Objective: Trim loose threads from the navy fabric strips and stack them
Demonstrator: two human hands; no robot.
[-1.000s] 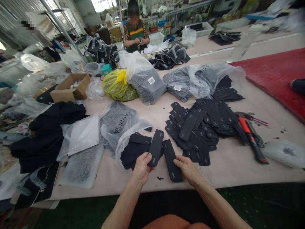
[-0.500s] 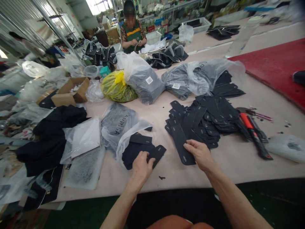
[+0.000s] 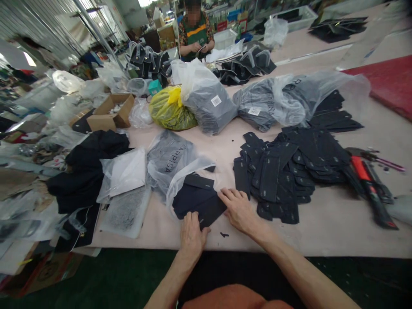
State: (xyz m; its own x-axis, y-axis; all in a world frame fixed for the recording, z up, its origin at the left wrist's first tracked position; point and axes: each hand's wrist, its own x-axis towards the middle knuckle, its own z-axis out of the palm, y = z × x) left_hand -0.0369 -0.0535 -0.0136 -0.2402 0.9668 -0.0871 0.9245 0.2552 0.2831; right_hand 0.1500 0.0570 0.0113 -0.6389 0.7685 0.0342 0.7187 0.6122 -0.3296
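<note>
Pale pink table (image 3: 328, 234), running left to right. On its right half, the broadest heap: a loose pile of dark strips (image 3: 273, 171), overlapping at many angles. Left of it, a printed plastic bag (image 3: 169, 154), its mouth facing near and right. Dark pieces (image 3: 196, 204) lie in that mouth, overlapping, the nearest jutting out between the hands. Far right, a red-and-black-handled tool (image 3: 370, 191), just beside the pile. Right hand (image 3: 240, 208) at the pieces' right end — fingers extended, slightly spread; thumb hidden, so any pinch cannot be told. Left hand (image 3: 193, 231) at their near edge — fingers straight, side by side, thumb spread away. Small dark scrap (image 3: 224, 234) near the table's front edge.
</note>
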